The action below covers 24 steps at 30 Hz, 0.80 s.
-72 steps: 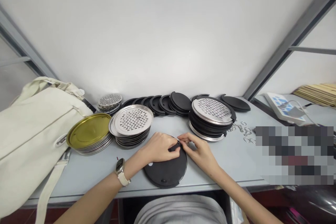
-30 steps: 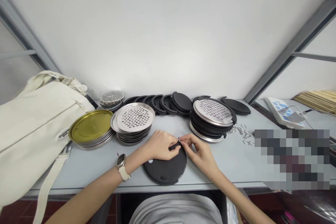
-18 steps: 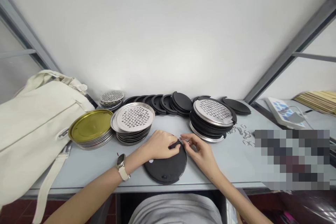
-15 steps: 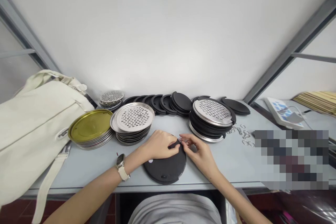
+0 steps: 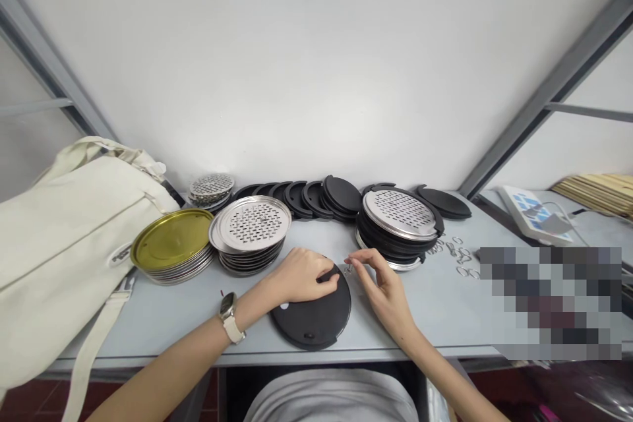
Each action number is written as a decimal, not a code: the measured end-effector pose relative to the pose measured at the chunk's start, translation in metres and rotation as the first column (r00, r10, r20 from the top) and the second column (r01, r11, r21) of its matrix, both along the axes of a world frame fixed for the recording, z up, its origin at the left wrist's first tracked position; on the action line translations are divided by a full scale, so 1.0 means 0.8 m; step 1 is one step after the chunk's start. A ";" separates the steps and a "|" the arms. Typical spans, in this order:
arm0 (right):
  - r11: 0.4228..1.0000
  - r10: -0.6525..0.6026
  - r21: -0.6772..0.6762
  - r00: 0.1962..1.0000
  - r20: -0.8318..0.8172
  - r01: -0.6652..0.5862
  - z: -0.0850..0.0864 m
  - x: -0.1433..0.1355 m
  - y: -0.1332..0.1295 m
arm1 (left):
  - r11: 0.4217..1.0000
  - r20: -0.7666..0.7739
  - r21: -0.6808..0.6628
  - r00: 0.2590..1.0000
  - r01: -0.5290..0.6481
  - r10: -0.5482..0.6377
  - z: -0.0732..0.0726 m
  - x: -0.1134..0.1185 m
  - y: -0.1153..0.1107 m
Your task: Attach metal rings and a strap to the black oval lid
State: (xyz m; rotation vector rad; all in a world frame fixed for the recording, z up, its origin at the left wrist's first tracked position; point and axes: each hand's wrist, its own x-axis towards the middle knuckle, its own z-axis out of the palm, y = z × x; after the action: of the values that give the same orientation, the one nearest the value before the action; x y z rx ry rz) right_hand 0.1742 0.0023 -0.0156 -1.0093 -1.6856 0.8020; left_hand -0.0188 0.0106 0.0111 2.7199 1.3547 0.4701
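A black round lid [image 5: 316, 320] lies flat on the grey table in front of me. Across its upper left rests my left hand [image 5: 305, 275], fingers curled and the thumb pressed by the lid's dark upper edge. Just right of that edge my right hand [image 5: 378, 287] pinches a small metal ring [image 5: 348, 268] between thumb and forefinger, slightly apart from the lid. How the left fingers grip underneath is hidden. Several similar metal rings [image 5: 459, 254] are scattered on the table to the right.
Behind my hands stand a stack of perforated metal discs [image 5: 254, 224], gold lids [image 5: 173, 241] and black lids with a grater-like plate [image 5: 400, 211]. More black lids [image 5: 299, 198] line the wall. A cream bag [image 5: 84, 224] lies left; a white box [image 5: 531, 211] sits right.
My right hand has drawn slightly right, away from the lid's edge, with the small ring between its fingertips. My left hand stays on the lid.
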 end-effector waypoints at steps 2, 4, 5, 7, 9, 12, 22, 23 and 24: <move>1.000 -0.002 -0.021 0.999 -0.048 0.001 -0.001 -0.001 0.000 | 1.000 -0.008 -0.006 1.000 -0.002 0.002 0.001 0.000 0.000; 0.999 -0.006 -0.051 0.999 -0.052 0.003 -0.002 -0.001 0.000 | 1.000 -0.013 -0.010 1.000 0.001 -0.001 0.001 0.000 0.000; 0.998 -0.008 -0.068 0.999 -0.042 0.005 -0.004 -0.001 0.000 | 1.000 -0.014 -0.009 1.000 0.004 -0.004 0.002 0.000 0.000; 0.995 -0.006 -0.102 1.000 -0.022 0.003 -0.007 -0.001 0.001 | 1.000 -0.018 -0.007 1.000 0.007 -0.007 0.002 0.000 0.000; 0.990 0.014 -0.137 1.000 -0.016 -0.016 -0.010 -0.001 0.002 | 1.000 -0.026 -0.005 1.000 0.007 -0.007 0.003 0.000 -0.001; 0.983 0.071 -0.171 0.997 0.005 -0.069 -0.012 -0.002 0.003 | 1.000 -0.038 -0.010 0.999 -0.002 0.001 0.004 0.000 -0.002; 0.971 0.180 -0.181 0.977 0.114 -0.158 -0.015 -0.006 0.005 | 1.000 -0.037 -0.002 0.999 -0.007 0.007 0.003 0.001 -0.002; 0.969 0.184 -0.184 0.977 0.109 -0.163 -0.015 -0.006 0.005 | 1.000 -0.035 0.001 0.999 -0.005 0.005 0.002 0.001 -0.002; 0.967 0.189 -0.190 0.977 0.096 -0.168 -0.015 -0.006 0.006 | 1.000 -0.033 0.003 0.999 -0.002 0.002 0.002 0.001 -0.002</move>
State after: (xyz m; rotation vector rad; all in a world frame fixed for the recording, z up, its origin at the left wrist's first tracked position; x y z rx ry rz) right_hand 0.1691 0.0071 -0.0280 -1.0525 -1.8465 1.0483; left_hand -0.0182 0.0086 0.0127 2.7405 1.3661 0.4294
